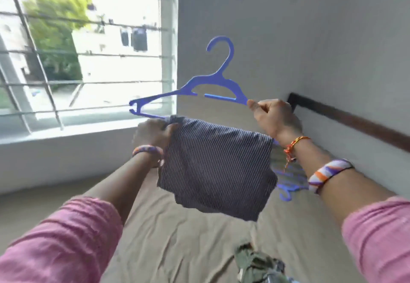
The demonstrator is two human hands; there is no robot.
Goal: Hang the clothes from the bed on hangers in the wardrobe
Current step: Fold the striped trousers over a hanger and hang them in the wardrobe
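Midway, holding a hanger (pixel 213 80) over the bed (pixel 177 238), right hand (pixel 274 117) pinching its end, left hand (pixel 155 131) gripping draped shorts (pixel 215 167), green clothes (pixel 255 265) waiting, wardrobe unseen.

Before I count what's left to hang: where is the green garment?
In the head view, the green garment lies crumpled on the bed at the bottom edge, right of centre, below the striped cloth draped over the hanger.
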